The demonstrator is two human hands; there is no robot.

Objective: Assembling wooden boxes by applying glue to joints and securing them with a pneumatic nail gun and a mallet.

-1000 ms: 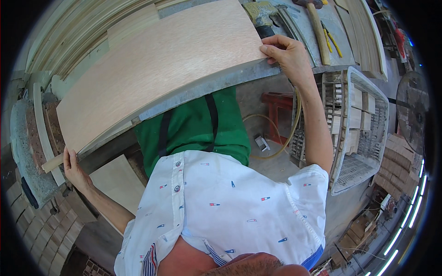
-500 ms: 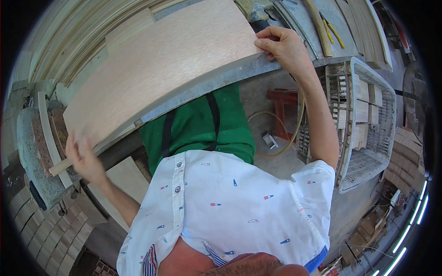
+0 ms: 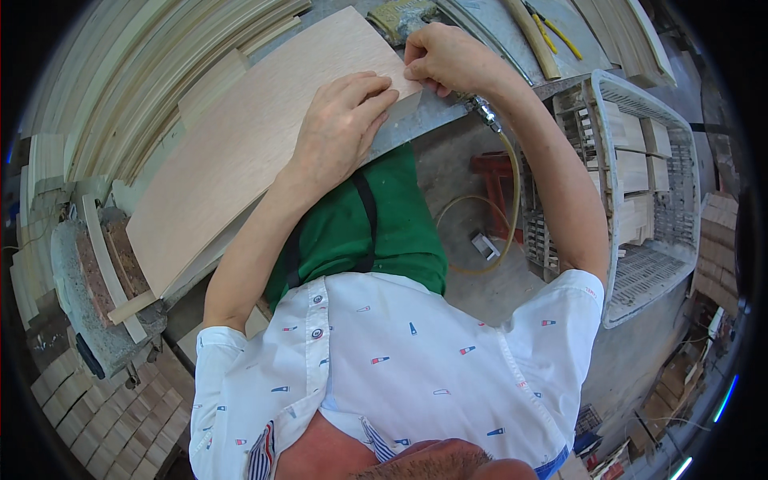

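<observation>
A wide, thin wooden board (image 3: pixel 256 120) with a pale pinkish face lies over the near side of the metal-topped bench (image 3: pixel 432 112). My left hand (image 3: pixel 340 124) rests on it near the right end, fingers stretched toward my other hand and slightly apart. At the board's right edge, my right hand (image 3: pixel 436 60) is closed, thumb and forefinger pinching that edge. The undersides of the left fingers are hidden. Just below my right wrist is a metal hose fitting (image 3: pixel 484 112) with a yellowish hose (image 3: pixel 512 172) hanging from it.
Long wooden strips (image 3: pixel 136 64) are stacked at the far left. Behind my right hand lie a worn tool (image 3: pixel 404 18), a wooden handle (image 3: pixel 532 36) and yellow-handled pliers (image 3: pixel 548 32). A white plastic crate (image 3: pixel 608 240) of wood blocks (image 3: pixel 632 172) stands right. A red stand (image 3: pixel 496 176) is below.
My left hand has moved from the board's left end to its right end. The right hand remains at the right edge. The hose fitting now shows beneath my right wrist.
</observation>
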